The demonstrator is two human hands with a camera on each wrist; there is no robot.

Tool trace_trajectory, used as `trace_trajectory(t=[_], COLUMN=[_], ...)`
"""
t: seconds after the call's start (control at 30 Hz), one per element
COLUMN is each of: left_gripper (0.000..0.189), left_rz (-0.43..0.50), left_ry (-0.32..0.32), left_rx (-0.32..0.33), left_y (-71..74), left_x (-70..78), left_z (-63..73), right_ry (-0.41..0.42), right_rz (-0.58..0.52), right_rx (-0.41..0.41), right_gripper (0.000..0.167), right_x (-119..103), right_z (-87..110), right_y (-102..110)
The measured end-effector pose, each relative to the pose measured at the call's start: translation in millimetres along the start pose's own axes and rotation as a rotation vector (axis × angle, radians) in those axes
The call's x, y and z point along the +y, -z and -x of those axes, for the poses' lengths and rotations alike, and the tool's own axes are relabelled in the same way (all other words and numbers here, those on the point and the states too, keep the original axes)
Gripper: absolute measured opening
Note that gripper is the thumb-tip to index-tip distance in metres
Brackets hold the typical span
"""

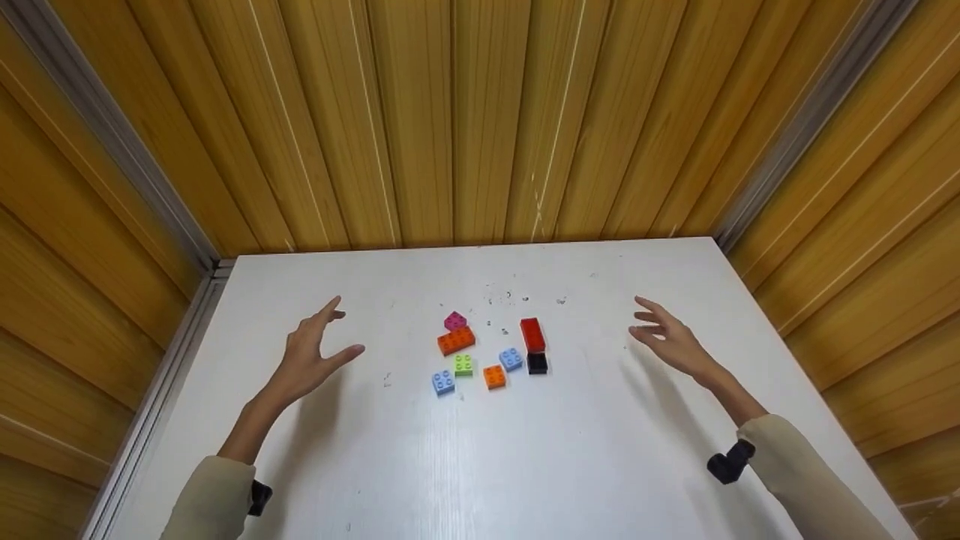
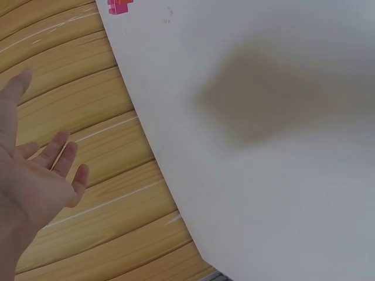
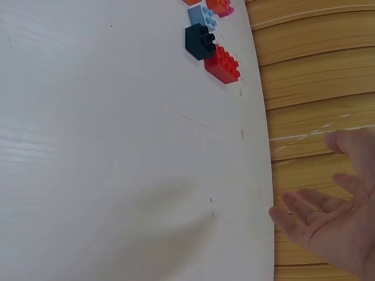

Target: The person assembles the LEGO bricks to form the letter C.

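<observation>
My left hand (image 1: 306, 358) hovers above the table left of a loose group of toy bricks, thumb and fingers spread, holding nothing. On the other side my right hand (image 1: 673, 342) is also raised, its fingers relaxed and without anything in them. Between them lie a magenta brick (image 1: 455, 321), a long orange-red brick (image 1: 456, 340), a lime green brick (image 1: 463, 365), a light blue brick (image 1: 443, 382), a second light blue brick (image 1: 511, 359) and a small orange brick (image 1: 494, 376). Nearest my right hand are a red brick (image 1: 532, 335) and a black brick (image 1: 537, 364), which sit end to end.
The bricks lie on a white table (image 1: 480, 465) with scuff marks near its far edge. Yellow wood-patterned panels (image 1: 480, 120) rise behind it and at both sides. A black wrist device (image 1: 731, 460) sits at the right sleeve, another (image 1: 259, 498) at the left.
</observation>
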State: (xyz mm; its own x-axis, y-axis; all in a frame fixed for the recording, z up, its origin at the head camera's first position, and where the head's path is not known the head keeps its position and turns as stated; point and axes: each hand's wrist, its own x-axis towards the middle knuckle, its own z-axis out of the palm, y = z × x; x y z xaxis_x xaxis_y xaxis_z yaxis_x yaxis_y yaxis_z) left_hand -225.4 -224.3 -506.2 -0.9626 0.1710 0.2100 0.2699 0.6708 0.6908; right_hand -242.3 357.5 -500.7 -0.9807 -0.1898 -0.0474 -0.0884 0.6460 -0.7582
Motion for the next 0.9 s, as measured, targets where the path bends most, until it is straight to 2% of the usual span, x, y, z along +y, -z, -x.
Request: trace_trajectory(t=[0.2, 0.47, 0.7, 0.9], left_gripper=[0.07, 0.052, 0.042, 0.041], left_rz=[0.036, 0.121, 0.18, 0.249], left_ry=[0.01, -0.044, 0.016, 0.022], left_rx=[-0.051, -0.097, -0.12, -0.112], left_y=[-22.0, -52.4, -79.1, -102.5], left_x=[-0.6, 1.2, 6.5, 9.8], left_z=[-0.3, -6.0, -17.7, -25.6], right_ry=[0.077, 0.103, 0.123, 0.116], right_rz=[-0.041, -0.15, -0.212, -0.316], right_rx=[-0.057, -0.158, -0.208, -0.248], right_gripper=[0.055, 0.046, 0.043, 0.045], right_x=[-0.7, -23.2, -47.0, -60.6], right_z=[-4.5, -15.5, -38.2, -60.3], right_y=[-20.9, -54.3, -90.7, -135.5])
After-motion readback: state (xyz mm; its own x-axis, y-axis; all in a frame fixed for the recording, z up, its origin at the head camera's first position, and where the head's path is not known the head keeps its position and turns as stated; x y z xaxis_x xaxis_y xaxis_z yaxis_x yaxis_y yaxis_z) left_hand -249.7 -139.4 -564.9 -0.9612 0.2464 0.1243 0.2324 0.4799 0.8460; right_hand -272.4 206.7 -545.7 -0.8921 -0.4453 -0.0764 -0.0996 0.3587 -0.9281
